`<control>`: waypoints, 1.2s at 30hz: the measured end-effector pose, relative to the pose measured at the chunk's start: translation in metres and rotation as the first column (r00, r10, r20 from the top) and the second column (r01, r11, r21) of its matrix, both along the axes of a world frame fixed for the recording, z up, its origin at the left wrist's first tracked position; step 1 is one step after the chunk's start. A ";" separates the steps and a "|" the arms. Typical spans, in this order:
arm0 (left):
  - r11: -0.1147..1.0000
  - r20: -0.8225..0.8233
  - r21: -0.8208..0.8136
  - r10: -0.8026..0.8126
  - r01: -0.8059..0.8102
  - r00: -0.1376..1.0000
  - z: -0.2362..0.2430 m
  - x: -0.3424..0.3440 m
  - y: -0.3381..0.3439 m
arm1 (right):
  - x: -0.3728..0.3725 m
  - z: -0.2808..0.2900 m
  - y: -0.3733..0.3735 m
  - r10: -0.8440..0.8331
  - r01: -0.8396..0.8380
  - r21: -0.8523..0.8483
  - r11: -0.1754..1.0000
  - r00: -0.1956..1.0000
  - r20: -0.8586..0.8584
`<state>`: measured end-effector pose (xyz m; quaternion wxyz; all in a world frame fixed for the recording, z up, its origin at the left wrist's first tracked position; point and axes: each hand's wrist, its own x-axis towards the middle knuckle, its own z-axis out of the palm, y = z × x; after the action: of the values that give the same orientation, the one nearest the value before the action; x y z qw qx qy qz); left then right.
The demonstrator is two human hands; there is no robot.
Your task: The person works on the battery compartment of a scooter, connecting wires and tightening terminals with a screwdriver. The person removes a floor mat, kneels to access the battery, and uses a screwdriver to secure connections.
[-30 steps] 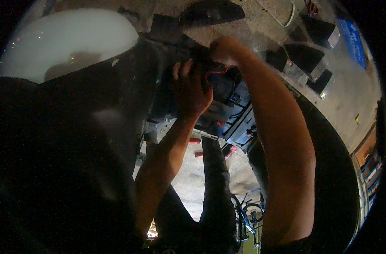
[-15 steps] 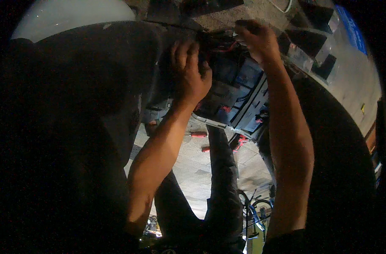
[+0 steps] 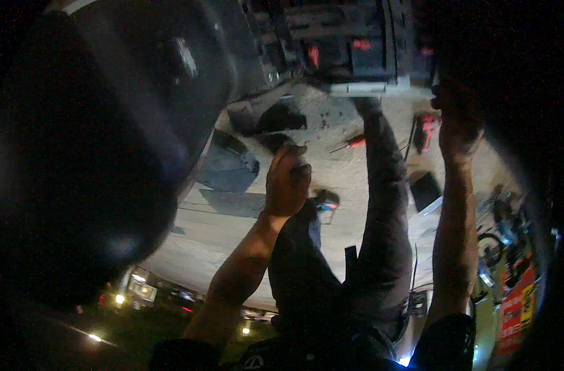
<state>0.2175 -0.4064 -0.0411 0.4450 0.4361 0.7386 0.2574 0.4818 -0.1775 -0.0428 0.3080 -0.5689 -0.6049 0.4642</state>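
- The left hand (image 3: 287, 180) is raised with fingers curled into a loose fist; whether it grips anything cannot be told.
- The right hand (image 3: 458, 120) reaches up to the end of a pale metal bar (image 3: 381, 90), fingers bent at it; its grasp is lost in shadow.
- That bar runs flat under a dark machine underside (image 3: 350, 43) with small red parts, at the top of the view.
- A big dark rounded body (image 3: 90, 154) fills the left side, details unreadable.
- The person's dark-trousered legs (image 3: 381, 204) stretch over the concrete floor (image 3: 232, 216), where a red-handled tool (image 3: 350, 144) lies.
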 end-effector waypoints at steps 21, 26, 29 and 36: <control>0.885 0.120 -0.413 -0.181 0.215 0.976 -0.072 0.020 -0.201 | 0.272 -0.178 -0.424 -0.132 0.603 -0.626 0.495 0.764 0.632; 0.876 0.087 -0.445 -0.166 0.187 0.982 -0.141 0.087 -0.213 | 0.293 -0.283 -0.409 0.016 0.433 -0.419 0.798 0.680 0.733; 0.927 0.074 -0.278 -0.240 0.251 0.968 -0.187 0.133 -0.223 | 0.320 -0.347 -0.403 0.010 0.377 -0.281 0.882 0.583 0.813; 0.900 0.155 -0.401 -0.118 0.172 0.981 -0.194 0.228 -0.227 | 0.330 -0.349 -0.404 0.136 0.258 -0.227 0.939 0.328 0.935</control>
<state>0.4458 -0.6339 -0.2354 0.5910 0.3689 0.7118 0.0890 0.8122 -0.5811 -0.3917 -0.1834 -0.7974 -0.5595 0.1320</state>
